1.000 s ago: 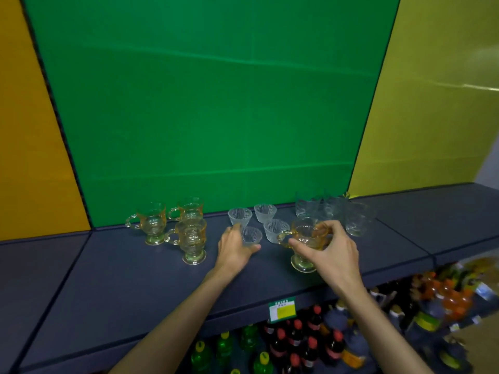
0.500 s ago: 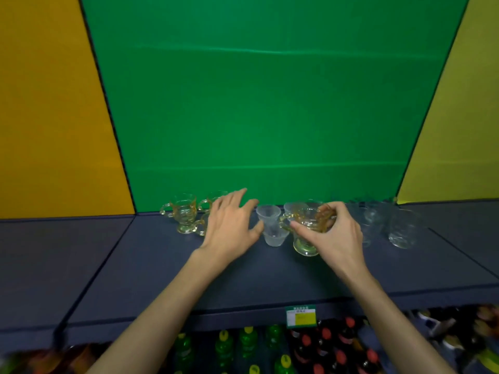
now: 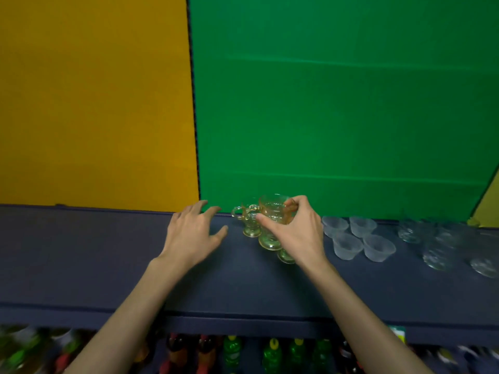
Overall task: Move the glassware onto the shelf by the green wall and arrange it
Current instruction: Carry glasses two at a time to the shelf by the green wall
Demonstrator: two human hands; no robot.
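Note:
My right hand (image 3: 295, 233) grips an amber footed glass mug (image 3: 272, 211) by its rim and holds it just above the dark shelf (image 3: 108, 260), in front of the green wall (image 3: 337, 117). Other amber mugs (image 3: 249, 222) stand close behind and under it, one partly hidden by my hand. My left hand (image 3: 193, 234) hovers open over the shelf to the left, fingers spread, holding nothing. Several small frosted ribbed cups (image 3: 359, 238) stand to the right. Clear glass cups (image 3: 442, 244) sit further right.
An orange wall panel (image 3: 94, 103) stands to the left of the green one, a yellow panel (image 3: 488, 209) at the far right. Below the shelf's front edge are rows of bottles (image 3: 270, 354) with green, red and dark bodies.
My right hand has carried the amber mug leftward, past the frosted cups, to the other amber mugs. My left hand has left the frosted cups and moved left. The view has panned left.

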